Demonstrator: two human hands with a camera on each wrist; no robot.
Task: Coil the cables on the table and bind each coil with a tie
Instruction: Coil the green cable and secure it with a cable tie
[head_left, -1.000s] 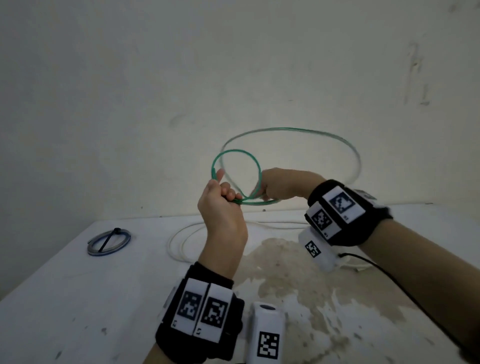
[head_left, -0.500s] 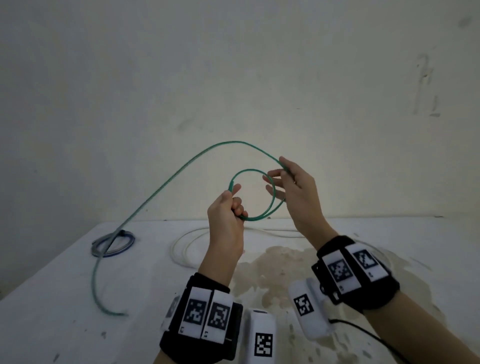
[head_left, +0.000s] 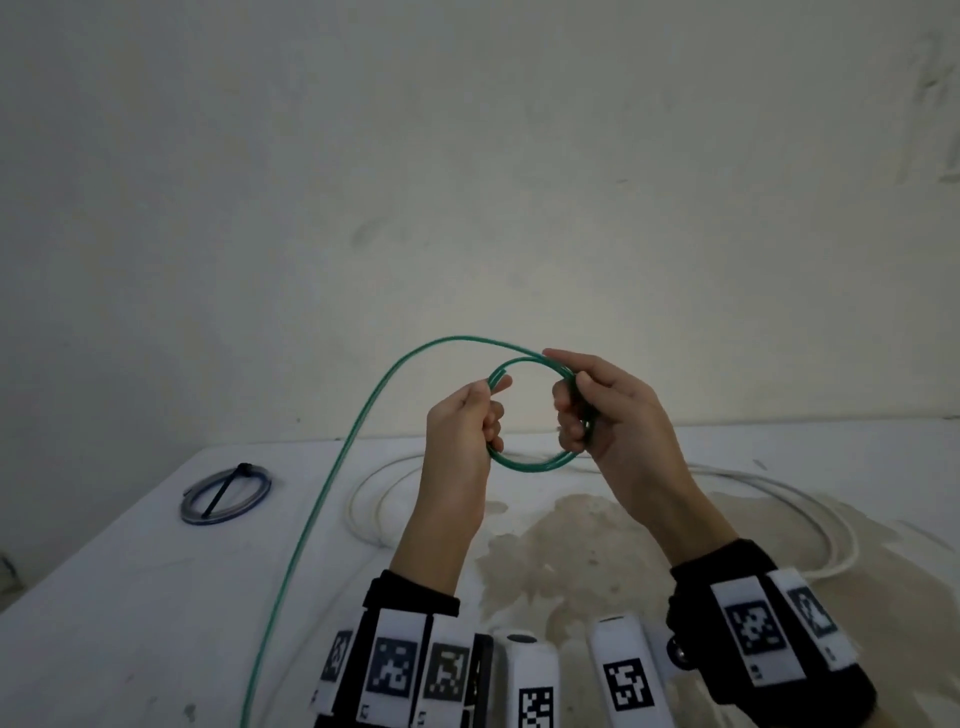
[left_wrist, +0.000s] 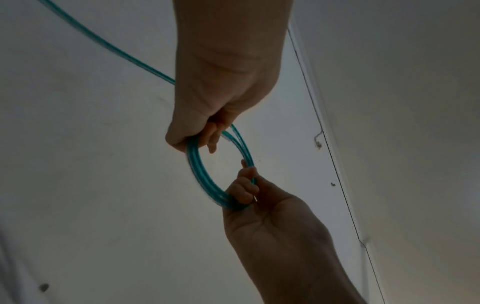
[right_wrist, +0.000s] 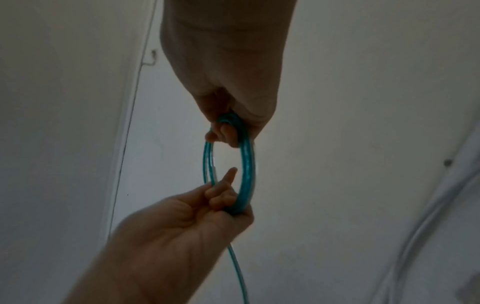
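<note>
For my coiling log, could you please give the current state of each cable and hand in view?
Green cable: partly coiled, held in the air, tail trailing loose.
Left hand: grips coil.
Right hand: grips coil's other side.
White cable: loose on table, untied.
Blue-grey coil: coiled, bound with black tie.

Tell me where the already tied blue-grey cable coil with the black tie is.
In the head view, the tied blue-grey cable coil lies flat on the white table, far left, left of the loose white cable.

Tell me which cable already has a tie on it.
The small blue-grey coil at the table's far left, with a black tie across it. The green and white cables have none visible.
</note>
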